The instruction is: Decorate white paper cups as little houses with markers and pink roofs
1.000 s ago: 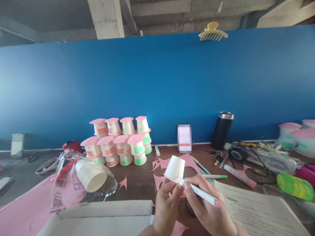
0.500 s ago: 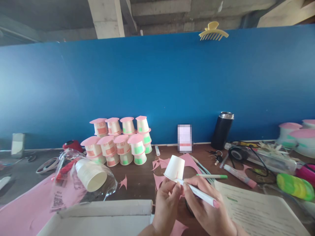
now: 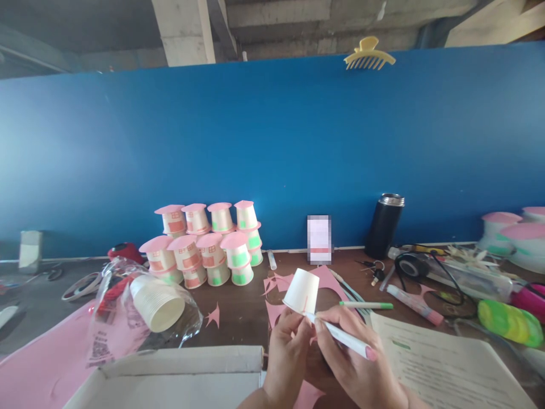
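My left hand [image 3: 287, 358] is closed round the rim of a small white paper cup [image 3: 302, 290], held upside down and tilted over the table. My right hand [image 3: 355, 366] grips a white marker with a pink end [image 3: 346, 339]; its tip rests on the cup's side, where a short pink line shows. Both hands are low in the middle of the view, touching each other at the cup.
Several pink-roofed cup houses [image 3: 204, 244] are stacked at the blue partition [image 3: 272, 147]. A plastic bag holds a sleeve of white cups [image 3: 155, 304]. A cardboard box [image 3: 179, 378], pink paper [image 3: 42, 363], a black flask [image 3: 384, 226], a green pen [image 3: 366, 305], a glue stick [image 3: 415, 305] and printed sheets [image 3: 447, 369] lie around.
The marker tip has slid slightly along the cup's side, and a short pink line now shows there. The cup and hands stay almost in the same place.
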Motion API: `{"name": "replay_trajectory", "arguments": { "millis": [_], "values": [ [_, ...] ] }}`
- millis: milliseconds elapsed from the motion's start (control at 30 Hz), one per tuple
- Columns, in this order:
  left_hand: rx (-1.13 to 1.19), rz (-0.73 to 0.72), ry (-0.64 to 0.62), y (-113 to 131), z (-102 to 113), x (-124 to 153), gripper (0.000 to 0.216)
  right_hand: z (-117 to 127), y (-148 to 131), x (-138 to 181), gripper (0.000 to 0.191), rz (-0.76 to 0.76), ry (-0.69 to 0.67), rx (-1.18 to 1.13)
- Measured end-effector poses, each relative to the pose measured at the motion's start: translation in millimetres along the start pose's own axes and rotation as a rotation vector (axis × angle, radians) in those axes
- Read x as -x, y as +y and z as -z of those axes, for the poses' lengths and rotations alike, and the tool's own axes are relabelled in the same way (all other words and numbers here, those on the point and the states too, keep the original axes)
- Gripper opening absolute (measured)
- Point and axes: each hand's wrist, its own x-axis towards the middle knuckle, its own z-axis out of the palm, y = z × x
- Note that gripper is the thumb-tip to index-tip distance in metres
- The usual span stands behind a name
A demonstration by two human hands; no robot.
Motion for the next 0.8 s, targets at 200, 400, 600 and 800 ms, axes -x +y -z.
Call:
{"name": "replay_trajectory", "arguments": {
  "millis": [200,400,600,800],
  "values": [
    [0.006,0.006,0.004,-1.1,0.6,-0.2,0.035,-1.1,1.4,1.5,0.007,-0.008,-0.026,-0.023],
    [0.053,0.031,-0.007,-4.3,1.1,-2.5,0.036,-0.6,1.7,2.1,0.004,-0.012,-0.026,-0.042],
    [0.454,0.145,-0.031,-11.1,-1.2,-7.7,0.034,4.0,4.0,0.5,0.006,-0.022,0.077,-0.062],
    [0.66,0.172,-0.07,-16.8,-1.2,-9.2,0.026,4.9,9.0,-1.3,0.004,-0.027,0.107,-0.005]
  ]
}}
